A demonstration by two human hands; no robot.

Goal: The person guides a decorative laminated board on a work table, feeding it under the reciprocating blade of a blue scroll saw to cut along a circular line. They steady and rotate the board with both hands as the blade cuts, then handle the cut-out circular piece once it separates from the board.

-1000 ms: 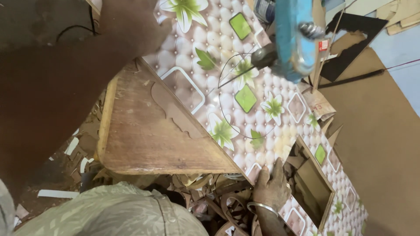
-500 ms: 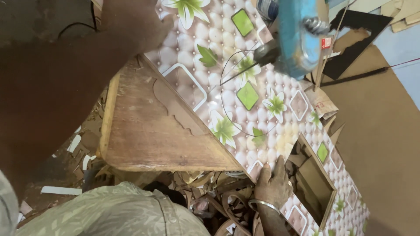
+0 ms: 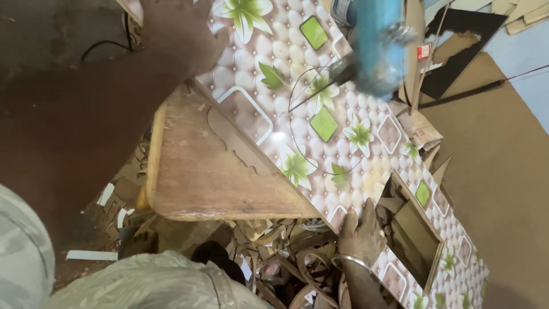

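The right hand (image 3: 360,234), with a metal bangle (image 3: 350,260) at the wrist, lies at about five o'clock of the view, fingers curled over the near edge of a patterned panel (image 3: 343,123): a quilted beige sheet printed with green squares and white-and-green flowers. It grips that edge. The panel runs slantwise from twelve o'clock down to four o'clock, and a thin pencilled circle (image 3: 326,123) is drawn on it near the centre.

The left arm crosses the picture from eight o'clock up to eleven o'clock, dark and very close to the camera. The left hand (image 3: 177,31) rests on or beside the panel's upper end; whether it is clenched or flat I cannot tell, since it is blurred and in shadow.

At one o'clock a blue power tool (image 3: 377,43), blurred, hangs over the panel, its dark bit pointing down-left toward the circle line. No hand shows on it.

Under the panel's left side, at nine o'clock of the right hand, lies a worn wooden board (image 3: 200,171) with a scalloped strip on top. Below it, at six o'clock, a heap of curved wood offcuts (image 3: 286,263) crowds the space just beside the right wrist. A rectangular cut-out (image 3: 414,229) opens in the panel at three o'clock of the right hand. Brown hardboard (image 3: 497,171) covers the floor on the far right.
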